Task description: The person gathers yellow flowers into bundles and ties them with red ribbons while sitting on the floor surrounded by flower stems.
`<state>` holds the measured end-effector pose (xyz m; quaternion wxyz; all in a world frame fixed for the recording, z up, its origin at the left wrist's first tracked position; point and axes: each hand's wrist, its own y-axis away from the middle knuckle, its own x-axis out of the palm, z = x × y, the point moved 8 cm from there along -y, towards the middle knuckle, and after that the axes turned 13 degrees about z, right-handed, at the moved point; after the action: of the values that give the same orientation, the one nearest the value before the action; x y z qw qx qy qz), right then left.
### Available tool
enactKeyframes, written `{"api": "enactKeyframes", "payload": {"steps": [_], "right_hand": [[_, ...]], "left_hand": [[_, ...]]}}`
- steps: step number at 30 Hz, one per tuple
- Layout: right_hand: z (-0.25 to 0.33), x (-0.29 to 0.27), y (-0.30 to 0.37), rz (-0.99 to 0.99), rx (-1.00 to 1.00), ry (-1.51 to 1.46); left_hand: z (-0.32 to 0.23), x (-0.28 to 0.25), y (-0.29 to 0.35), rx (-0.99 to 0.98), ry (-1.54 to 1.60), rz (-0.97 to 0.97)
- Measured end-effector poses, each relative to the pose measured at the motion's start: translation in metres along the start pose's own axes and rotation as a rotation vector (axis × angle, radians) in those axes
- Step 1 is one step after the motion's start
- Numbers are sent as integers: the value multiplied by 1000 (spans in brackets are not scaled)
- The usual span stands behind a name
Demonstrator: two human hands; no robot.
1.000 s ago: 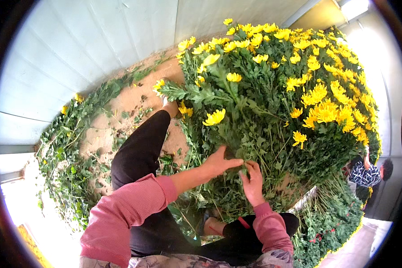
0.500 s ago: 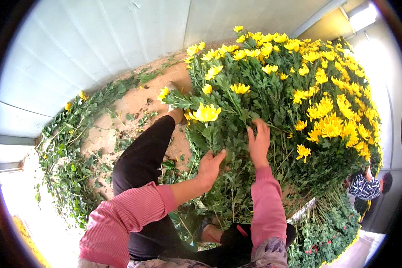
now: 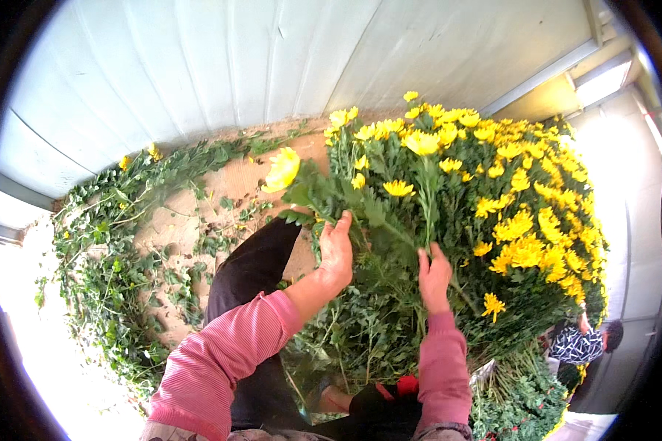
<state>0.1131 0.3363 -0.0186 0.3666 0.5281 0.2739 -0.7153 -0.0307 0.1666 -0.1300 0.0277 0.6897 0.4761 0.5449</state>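
My right hand (image 3: 435, 278) is closed on the lower stem of an upright yellow chrysanthemum (image 3: 422, 143). A second, larger-looking yellow chrysanthemum (image 3: 282, 170) tilts to the left; its leafy stem slants down to the right, toward my right hand. My left hand (image 3: 335, 253) grips this stem among the leaves below the bloom, thumb upward; leaves partly hide its fingers. Both hands are above a heap of cut chrysanthemums (image 3: 518, 250) with green leaves, lying to the right and beneath them.
Stripped leaves and stems (image 3: 110, 294) litter the brown floor (image 3: 173, 220) on the left. A pale panelled wall (image 3: 221, 66) rises behind. At the right, another person in a patterned top (image 3: 576, 345) is beside more bundled greenery (image 3: 518, 400). My dark-trousered leg (image 3: 254, 257) is bent at left.
The upright chrysanthemum has passed from my left hand to my right. My left hand has risen onto the stem of the left-tilted one. The view has shifted, with more wall showing.
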Motion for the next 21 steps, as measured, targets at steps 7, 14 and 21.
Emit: {"api": "enactKeyframes", "payload": {"steps": [7,14,21], "right_hand": [[-15,22,98,86,123,-357],[-50,71,158,318,394,-659],[-19,45,166,337,581,-773]], "left_hand": [[-13,52,42,-195,63,469],[3,52,95,-371,-248,540],[-49,50,138,119,-252,372]]}}
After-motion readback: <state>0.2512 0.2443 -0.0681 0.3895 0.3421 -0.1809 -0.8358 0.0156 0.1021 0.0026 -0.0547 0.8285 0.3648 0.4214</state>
